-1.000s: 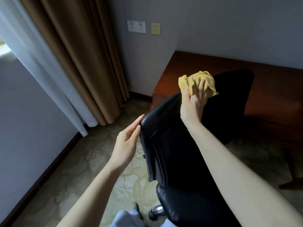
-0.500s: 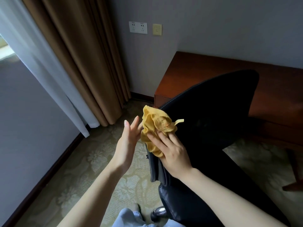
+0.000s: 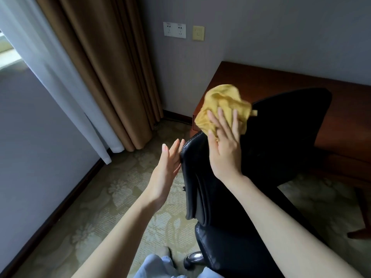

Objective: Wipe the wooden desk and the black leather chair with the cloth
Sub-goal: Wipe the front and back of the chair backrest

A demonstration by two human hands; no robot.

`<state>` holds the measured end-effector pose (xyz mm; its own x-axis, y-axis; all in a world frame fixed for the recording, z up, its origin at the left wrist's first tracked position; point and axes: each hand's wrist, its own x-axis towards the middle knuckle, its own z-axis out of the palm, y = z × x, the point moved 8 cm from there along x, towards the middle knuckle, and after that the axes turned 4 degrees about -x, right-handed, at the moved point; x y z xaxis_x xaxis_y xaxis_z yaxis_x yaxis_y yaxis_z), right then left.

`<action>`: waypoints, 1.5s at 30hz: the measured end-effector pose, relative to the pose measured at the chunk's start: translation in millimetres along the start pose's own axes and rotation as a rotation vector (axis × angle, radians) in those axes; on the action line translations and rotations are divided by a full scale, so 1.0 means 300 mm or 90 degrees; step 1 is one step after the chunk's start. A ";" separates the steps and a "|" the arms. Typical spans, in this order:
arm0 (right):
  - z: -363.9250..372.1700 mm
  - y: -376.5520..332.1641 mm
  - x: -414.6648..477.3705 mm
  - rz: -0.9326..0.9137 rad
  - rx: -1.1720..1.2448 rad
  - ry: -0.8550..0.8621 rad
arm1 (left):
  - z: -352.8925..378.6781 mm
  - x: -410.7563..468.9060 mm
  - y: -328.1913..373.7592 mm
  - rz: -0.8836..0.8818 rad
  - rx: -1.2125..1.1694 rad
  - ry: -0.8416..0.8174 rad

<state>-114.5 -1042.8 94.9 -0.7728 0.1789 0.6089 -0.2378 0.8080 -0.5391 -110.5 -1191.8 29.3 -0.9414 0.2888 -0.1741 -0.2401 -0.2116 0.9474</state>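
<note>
The black leather chair point(image 3: 281, 137) stands in front of me with its backrest toward me and its seat low at centre. My right hand point(image 3: 224, 145) presses a crumpled yellow cloth point(image 3: 222, 105) against the top left of the backrest, fingers spread over it. My left hand point(image 3: 166, 169) is flat and open, fingertips touching the backrest's left edge. The wooden desk point(image 3: 261, 83) sits behind the chair against the wall, partly hidden by the chair.
Brown curtains point(image 3: 104, 67) and a white sheer curtain point(image 3: 50, 77) hang at the left. Wall sockets point(image 3: 174, 30) are above the desk's left end. Patterned carpet point(image 3: 112, 197) covers the floor. A chair base part point(image 3: 193, 258) shows below the seat.
My right hand has carried the cloth from the backrest's top down to its left edge near my left hand, then back up to the top left. My left hand stayed at the edge.
</note>
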 end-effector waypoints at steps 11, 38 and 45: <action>0.100 -0.079 -0.209 -0.276 -0.067 -0.135 | 0.027 0.008 0.008 0.004 -0.051 -0.071; -0.178 -0.042 -0.165 0.212 0.254 -0.452 | 0.090 -0.322 -0.301 -0.353 -0.074 -0.021; -0.130 0.024 -0.307 0.420 0.522 -0.443 | 0.174 -0.321 -0.234 -0.274 -0.186 -0.121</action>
<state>-22.2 -1031.4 57.7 -0.9697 -0.1201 -0.2128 0.2084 0.0479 -0.9769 9.5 -1156.0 -6.5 -0.6911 0.5640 -0.4520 -0.6751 -0.2804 0.6824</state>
